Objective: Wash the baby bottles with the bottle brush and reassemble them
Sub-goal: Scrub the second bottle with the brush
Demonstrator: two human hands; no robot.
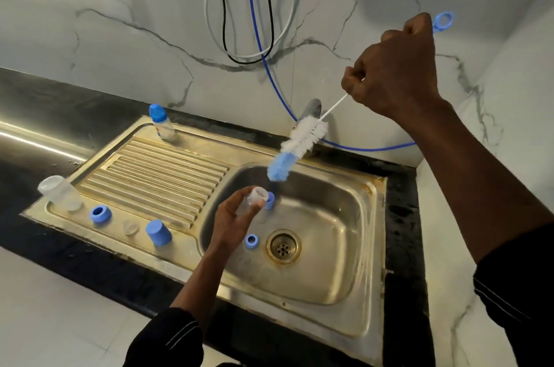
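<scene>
Left hand low and gripping; right hand raised in a fist.

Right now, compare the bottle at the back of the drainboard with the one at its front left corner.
The back bottle wears a blue cap; the front-left bottle is open, with no top on it. The back bottle looks slimmer, while the front-left bottle looks wider at the mouth. Both are clear and both stand on the drainboard.
</scene>
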